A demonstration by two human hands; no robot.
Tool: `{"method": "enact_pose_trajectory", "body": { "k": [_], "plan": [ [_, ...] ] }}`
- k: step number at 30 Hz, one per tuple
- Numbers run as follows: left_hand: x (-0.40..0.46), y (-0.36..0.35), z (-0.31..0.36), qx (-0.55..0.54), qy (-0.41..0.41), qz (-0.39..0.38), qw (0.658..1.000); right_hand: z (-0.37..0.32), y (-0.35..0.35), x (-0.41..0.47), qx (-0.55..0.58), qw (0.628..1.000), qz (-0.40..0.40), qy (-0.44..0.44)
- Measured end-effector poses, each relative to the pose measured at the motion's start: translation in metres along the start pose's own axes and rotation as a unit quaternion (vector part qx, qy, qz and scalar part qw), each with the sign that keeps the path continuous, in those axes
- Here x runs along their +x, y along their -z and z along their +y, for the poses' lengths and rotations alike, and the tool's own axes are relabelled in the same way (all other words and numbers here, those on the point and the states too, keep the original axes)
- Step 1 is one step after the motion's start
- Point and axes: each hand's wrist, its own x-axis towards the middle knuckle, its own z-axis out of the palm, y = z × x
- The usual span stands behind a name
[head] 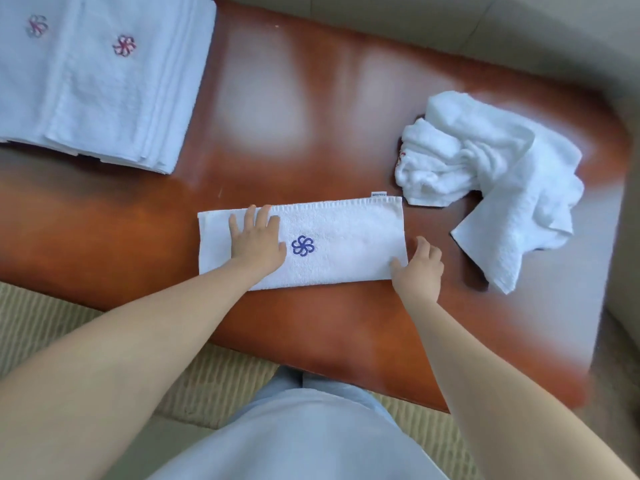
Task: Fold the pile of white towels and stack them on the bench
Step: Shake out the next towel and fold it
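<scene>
pressing flat under the left hand (256, 242), the folded towel (343, 244) meets the right hand (419, 268).

bare bench (277, 109) lies open between the folded stack (100, 81) at far left and the crumpled towels (491, 168) at right.

Left hand (257, 237) flat on folded towel (346, 244); right hand (419, 268) at its right edge; crumpled towel (491, 168) near; folded stack (104, 81) far left on bench (311, 98).
</scene>
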Motion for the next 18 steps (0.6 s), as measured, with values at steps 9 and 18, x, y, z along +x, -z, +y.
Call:
{"method": "enact_pose_trajectory", "body": {
  "k": [9,18],
  "plan": [
    [0.072,0.058,0.175,-0.067,-0.190,-0.025,0.979,0.016,-0.004,0.008,0.279,0.939,-0.070,-0.189],
    [0.100,0.099,0.212,0.004,-0.229,-0.111,0.967,0.003,0.013,0.014,0.382,0.885,-0.186,-0.189]
  ]
}}
